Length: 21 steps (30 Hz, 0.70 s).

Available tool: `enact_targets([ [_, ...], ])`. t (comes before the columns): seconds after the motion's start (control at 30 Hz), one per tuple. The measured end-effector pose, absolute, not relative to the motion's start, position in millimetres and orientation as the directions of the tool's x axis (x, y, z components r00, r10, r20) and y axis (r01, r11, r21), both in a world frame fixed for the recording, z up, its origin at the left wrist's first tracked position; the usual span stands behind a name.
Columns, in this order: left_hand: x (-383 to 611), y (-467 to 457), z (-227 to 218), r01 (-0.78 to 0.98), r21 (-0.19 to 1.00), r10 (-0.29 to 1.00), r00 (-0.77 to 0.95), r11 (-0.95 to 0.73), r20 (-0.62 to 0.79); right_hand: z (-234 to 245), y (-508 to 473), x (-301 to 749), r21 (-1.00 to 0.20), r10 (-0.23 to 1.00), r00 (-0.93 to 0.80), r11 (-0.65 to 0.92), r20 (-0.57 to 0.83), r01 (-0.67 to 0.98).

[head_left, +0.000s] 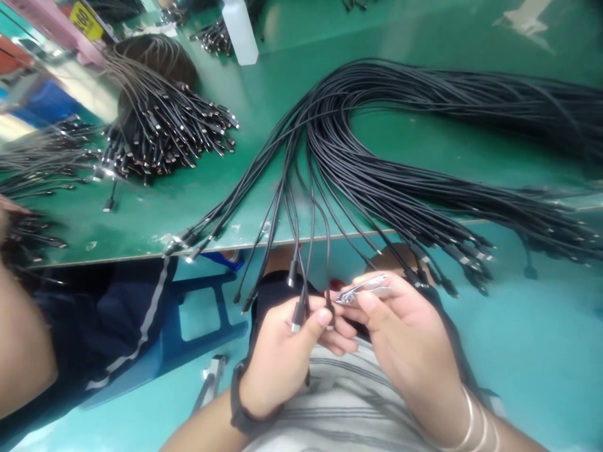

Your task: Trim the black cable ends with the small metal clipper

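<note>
A thick bundle of black cables (377, 157) lies across the green table (264, 119), its plug ends hanging over the front edge. My left hand (287, 355) is closed on the plug ends of a few hanging cables (298, 314), below the table edge. My right hand (405, 333) is closed on a small silver metal clipper (365, 287), whose tip sits against the cable end held by my left hand. Both hands are over my lap.
A second heap of cables with metal plugs (160, 132) lies at the table's left. A white plastic bottle (239, 28) stands at the back. Another person in dark clothes (94, 326) sits close on my left, on a blue stool (198, 326).
</note>
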<state>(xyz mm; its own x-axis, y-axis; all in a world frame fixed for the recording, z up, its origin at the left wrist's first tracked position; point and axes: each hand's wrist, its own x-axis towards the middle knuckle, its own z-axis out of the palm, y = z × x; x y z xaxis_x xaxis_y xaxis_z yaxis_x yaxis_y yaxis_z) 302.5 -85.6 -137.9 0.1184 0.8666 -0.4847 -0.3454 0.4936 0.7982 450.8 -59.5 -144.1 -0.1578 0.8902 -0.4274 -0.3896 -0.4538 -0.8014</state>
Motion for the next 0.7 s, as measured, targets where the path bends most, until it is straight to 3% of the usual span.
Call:
enact_targets([
  [0.53, 303.2, -83.9, -136.4, -0.276, 0.823, 0.866, 0.089, 0.497, -0.493, -141.7, -54.0, 451.5, -0.843, 0.877, -0.131, -0.481, -0.462, -0.242],
  [0.7, 304.4, -80.4, -136.5, -0.252, 0.791, 0.829, 0.106, 0.557, -0.550, -143.2, -50.7, 453.7, -0.822, 0.894, -0.158, -0.448, -0.420, -0.351],
])
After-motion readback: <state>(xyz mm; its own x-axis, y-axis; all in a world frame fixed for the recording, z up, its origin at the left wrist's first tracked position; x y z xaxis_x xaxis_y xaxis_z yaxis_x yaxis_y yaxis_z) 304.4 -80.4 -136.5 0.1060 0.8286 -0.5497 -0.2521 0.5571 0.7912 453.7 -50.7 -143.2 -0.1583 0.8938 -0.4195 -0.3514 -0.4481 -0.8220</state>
